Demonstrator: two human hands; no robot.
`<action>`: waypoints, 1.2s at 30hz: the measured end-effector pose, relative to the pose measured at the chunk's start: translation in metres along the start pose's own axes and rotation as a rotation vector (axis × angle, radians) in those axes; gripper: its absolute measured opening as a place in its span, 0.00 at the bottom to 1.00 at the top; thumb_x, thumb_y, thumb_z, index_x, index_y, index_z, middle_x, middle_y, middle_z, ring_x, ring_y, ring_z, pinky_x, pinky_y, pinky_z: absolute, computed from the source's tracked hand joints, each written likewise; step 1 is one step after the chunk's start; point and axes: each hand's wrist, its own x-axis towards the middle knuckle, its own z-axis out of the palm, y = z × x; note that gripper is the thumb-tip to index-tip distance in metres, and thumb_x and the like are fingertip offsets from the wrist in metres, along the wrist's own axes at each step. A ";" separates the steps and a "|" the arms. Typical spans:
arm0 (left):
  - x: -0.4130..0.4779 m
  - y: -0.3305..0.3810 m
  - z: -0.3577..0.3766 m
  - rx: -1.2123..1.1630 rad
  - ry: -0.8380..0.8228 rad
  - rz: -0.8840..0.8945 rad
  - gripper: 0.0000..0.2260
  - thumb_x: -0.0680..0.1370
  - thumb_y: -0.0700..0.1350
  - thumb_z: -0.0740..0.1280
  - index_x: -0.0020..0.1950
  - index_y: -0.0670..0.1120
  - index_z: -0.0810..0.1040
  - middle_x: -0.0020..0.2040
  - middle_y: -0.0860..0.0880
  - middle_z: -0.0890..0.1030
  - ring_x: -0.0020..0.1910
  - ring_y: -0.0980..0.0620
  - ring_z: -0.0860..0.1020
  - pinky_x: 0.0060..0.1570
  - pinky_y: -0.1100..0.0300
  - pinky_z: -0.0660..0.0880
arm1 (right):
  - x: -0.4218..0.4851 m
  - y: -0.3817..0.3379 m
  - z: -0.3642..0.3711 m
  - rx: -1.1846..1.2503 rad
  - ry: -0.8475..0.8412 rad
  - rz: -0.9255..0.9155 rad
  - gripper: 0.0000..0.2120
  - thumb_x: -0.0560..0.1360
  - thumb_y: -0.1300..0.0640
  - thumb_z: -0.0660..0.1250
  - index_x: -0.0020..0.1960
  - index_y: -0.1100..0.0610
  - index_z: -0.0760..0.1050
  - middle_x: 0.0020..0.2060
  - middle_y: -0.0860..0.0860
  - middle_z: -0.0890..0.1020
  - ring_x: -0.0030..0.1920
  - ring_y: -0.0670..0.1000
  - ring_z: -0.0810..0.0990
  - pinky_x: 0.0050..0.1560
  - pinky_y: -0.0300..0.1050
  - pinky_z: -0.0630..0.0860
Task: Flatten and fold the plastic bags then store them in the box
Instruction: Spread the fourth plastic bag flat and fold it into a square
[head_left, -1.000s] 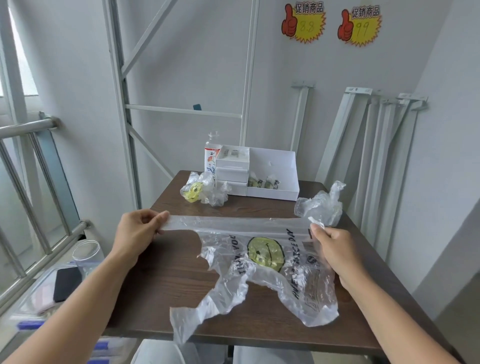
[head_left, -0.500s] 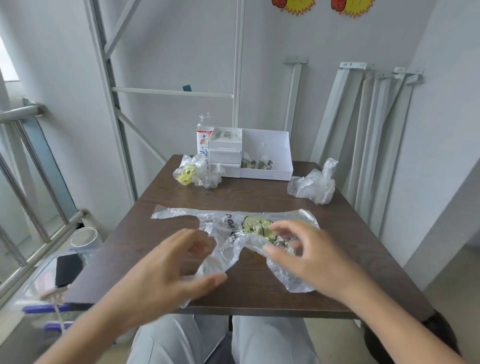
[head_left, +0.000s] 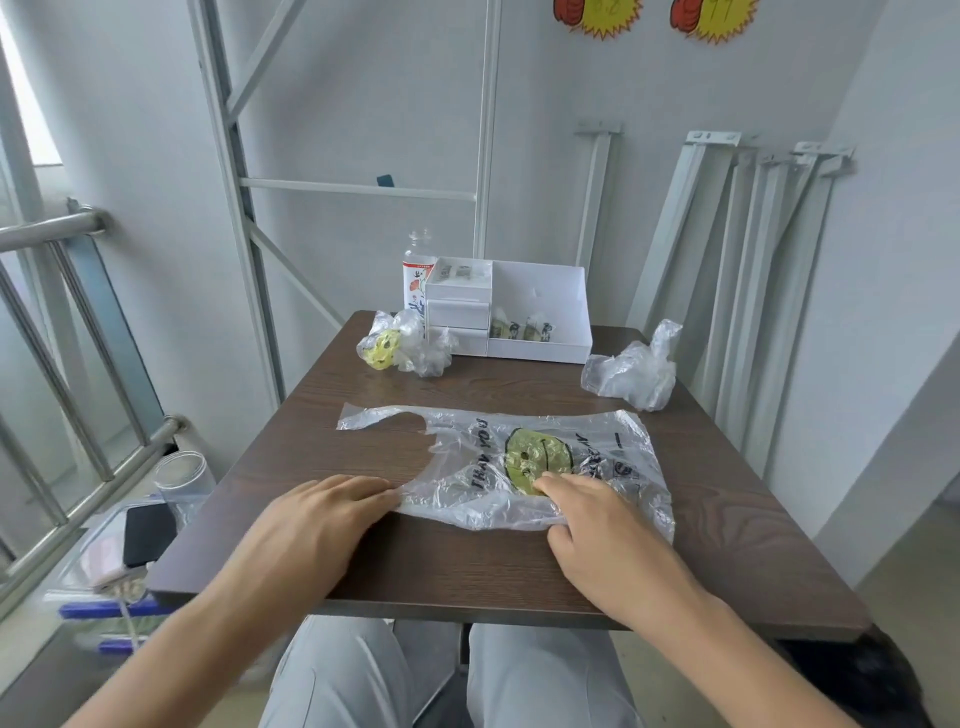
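Pressing plastic bag (head_left: 467, 452) onto brown table (head_left: 737, 551) — left hand (head_left: 306, 530), right hand (head_left: 608, 535) spread flat — white walls (head_left: 363, 93).

Dark wood-grain table (head_left: 467, 566) is carrying everything. Smiley-print plastic bag (head_left: 519, 457) is lying spread out mid-table. You're resting your left hand (head_left: 311, 525) flat at its near-left edge and pressing your right hand (head_left: 597, 535) on it. Crumpled yellow-face bag (head_left: 400, 348) is sitting far left, crumpled clear bag (head_left: 631, 376) far right, white box (head_left: 540, 322) between them at the far edge, bottle (head_left: 415, 265) at its left end.
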 end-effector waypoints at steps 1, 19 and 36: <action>-0.004 -0.007 -0.003 0.016 0.008 0.021 0.20 0.71 0.39 0.67 0.59 0.53 0.86 0.57 0.56 0.86 0.50 0.52 0.86 0.45 0.61 0.82 | -0.002 0.003 0.001 0.018 -0.021 -0.013 0.27 0.84 0.59 0.56 0.83 0.50 0.63 0.80 0.44 0.67 0.80 0.43 0.61 0.77 0.39 0.60; -0.029 -0.034 -0.010 -0.141 0.229 -0.049 0.09 0.80 0.48 0.64 0.51 0.48 0.83 0.51 0.52 0.76 0.44 0.47 0.77 0.48 0.61 0.70 | -0.003 0.019 -0.010 0.367 -0.015 0.009 0.17 0.86 0.45 0.56 0.72 0.37 0.75 0.24 0.45 0.65 0.27 0.43 0.68 0.36 0.34 0.68; -0.059 -0.077 -0.009 -0.076 0.188 0.111 0.14 0.74 0.34 0.66 0.49 0.47 0.88 0.52 0.55 0.86 0.47 0.49 0.86 0.41 0.51 0.84 | -0.009 0.059 -0.005 0.013 -0.277 -0.081 0.37 0.85 0.65 0.52 0.83 0.38 0.42 0.81 0.30 0.43 0.76 0.27 0.34 0.74 0.28 0.33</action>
